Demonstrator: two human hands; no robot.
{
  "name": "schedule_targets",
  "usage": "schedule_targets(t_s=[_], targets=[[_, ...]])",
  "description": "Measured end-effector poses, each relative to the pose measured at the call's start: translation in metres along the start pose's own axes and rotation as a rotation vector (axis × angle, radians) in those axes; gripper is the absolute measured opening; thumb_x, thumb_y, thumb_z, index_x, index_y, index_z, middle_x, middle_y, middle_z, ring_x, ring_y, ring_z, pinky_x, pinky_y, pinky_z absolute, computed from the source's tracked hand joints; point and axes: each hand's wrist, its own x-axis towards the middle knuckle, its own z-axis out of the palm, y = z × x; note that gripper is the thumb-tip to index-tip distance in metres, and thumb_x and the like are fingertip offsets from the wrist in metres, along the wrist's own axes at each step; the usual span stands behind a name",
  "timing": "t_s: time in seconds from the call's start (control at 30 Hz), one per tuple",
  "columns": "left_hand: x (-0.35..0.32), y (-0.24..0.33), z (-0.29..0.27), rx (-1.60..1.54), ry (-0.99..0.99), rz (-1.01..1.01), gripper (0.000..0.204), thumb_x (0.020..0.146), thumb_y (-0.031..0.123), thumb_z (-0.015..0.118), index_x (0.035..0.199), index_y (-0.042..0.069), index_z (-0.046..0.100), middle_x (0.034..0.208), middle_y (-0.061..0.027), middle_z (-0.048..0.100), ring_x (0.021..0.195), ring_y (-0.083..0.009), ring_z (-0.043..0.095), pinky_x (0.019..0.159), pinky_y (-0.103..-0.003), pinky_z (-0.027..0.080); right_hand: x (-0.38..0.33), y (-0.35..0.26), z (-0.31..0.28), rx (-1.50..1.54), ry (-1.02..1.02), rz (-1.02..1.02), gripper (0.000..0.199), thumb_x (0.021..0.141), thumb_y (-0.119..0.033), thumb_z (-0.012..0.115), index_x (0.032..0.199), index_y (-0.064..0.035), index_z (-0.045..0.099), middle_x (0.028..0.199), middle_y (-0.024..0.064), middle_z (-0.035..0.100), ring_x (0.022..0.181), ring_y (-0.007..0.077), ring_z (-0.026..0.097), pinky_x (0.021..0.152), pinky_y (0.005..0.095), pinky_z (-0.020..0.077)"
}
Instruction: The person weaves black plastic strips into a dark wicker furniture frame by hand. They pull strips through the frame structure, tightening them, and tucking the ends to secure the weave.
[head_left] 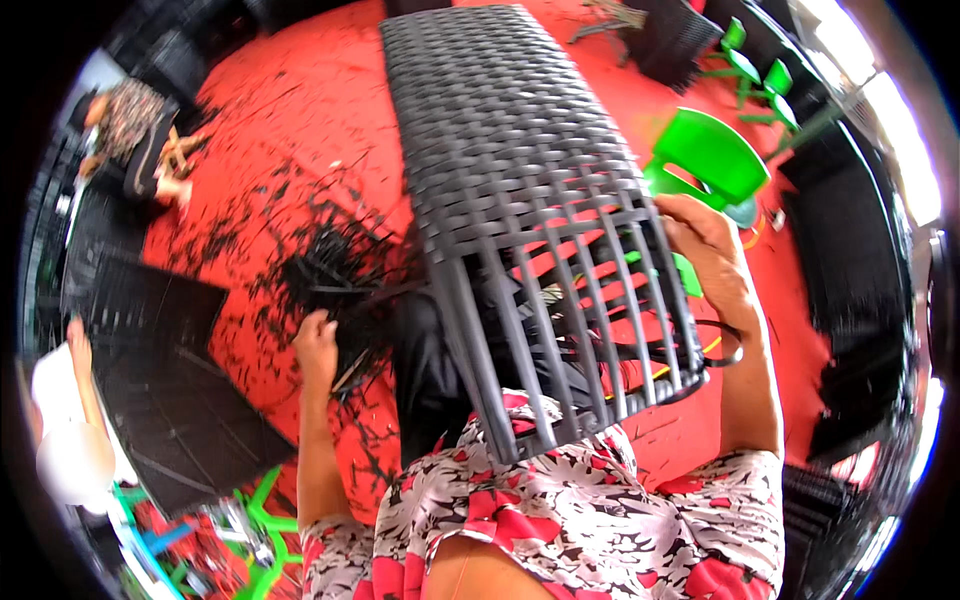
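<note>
Grey woven panel [520, 170] in head view, leaning from the person's lap out over the red floor [290, 110]. Upper part is fully woven; the near end is bare uprights with open gaps, so I'd judge most of the weave done and the bottom band left. Right hand [712, 255] is closed round the panel's right edge, just beside a green plastic chair [712, 155]. Left hand [318, 350] is curled shut at a bundle of black strips [340, 270] on the floor; can't tell which strip it pinches. Offcuts litter the floor. Another person [135, 140] sits far left, partly cut off. Dark panels [160, 380] lower left blurred by the rim.
</note>
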Motion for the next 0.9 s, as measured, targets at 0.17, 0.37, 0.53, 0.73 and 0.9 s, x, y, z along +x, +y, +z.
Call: schedule_targets(t_s=[0.17, 0.37, 0.53, 0.73, 0.9], targets=[[-0.006, 0.103, 0.024, -0.533, 0.124, 0.051, 0.022, 0.084, -0.001, 0.061, 0.106, 0.001, 0.062, 0.102, -0.0096, 0.062, 0.091, -0.018, 0.061, 0.077, -0.029, 0.05, 0.007, 0.016, 0.013, 0.502, -0.035, 0.021, 0.015, 0.093, -0.006, 0.055, 0.106, -0.0004, 0.058, 0.098, 0.004, 0.061, 0.089, 0.0109, 0.06, 0.079, 0.0237, 0.0482], [-0.002, 0.195, 0.028, -0.778, 0.048, 0.206, 0.02, 0.083, -0.004, 0.063, 0.102, -0.001, 0.062, 0.103, -0.0108, 0.061, 0.086, -0.0183, 0.06, 0.072, -0.027, 0.046, 0.013, 0.024, 0.029, 0.812, -0.109, -0.035, 0.007, 0.09, -0.008, 0.058, 0.092, -0.0064, 0.052, 0.095, 0.0061, 0.062, 0.085, 0.0164, 0.063, 0.076, 0.0295, 0.053], [0.002, 0.222, 0.019, -0.743, 0.153, 0.151, 0.02, 0.085, -0.007, 0.057, 0.105, -0.005, 0.058, 0.108, -0.0134, 0.057, 0.095, -0.0203, 0.057, 0.078, -0.026, 0.045, 0.026, 0.027, 0.015, 0.543, -0.178, -0.22, 0.012, 0.091, -0.015, 0.056, 0.085, -0.0068, 0.05, 0.086, 0.0008, 0.05, 0.077, 0.0118, 0.046, 0.071, 0.0251, 0.0387], [0.017, 0.28, -0.042, -0.407, 0.396, 0.479, 0.015, 0.091, 0.006, 0.058, 0.102, -0.002, 0.061, 0.105, -0.0095, 0.06, 0.099, -0.0176, 0.055, 0.087, -0.029, 0.044, 0.04, 0.04, 0.012, 0.502, -0.205, -0.273, 0.018, 0.09, -0.022, 0.063, 0.085, -0.0067, 0.055, 0.081, -0.0031, 0.052, 0.076, 0.0063, 0.045, 0.07, 0.0226, 0.0388], [0.048, 0.353, -0.062, -0.235, -0.03, 0.826, 0.017, 0.078, 0.007, 0.071, 0.092, -0.001, 0.063, 0.101, -0.0123, 0.062, 0.097, -0.0286, 0.06, 0.087, -0.038, 0.046, 0.026, 0.049, 0.025, 0.708, -0.008, -0.176, 0.011, 0.089, -0.013, 0.064, 0.093, -0.0044, 0.059, 0.09, 0.0022, 0.06, 0.081, 0.0097, 0.054, 0.073, 0.0233, 0.0454]])
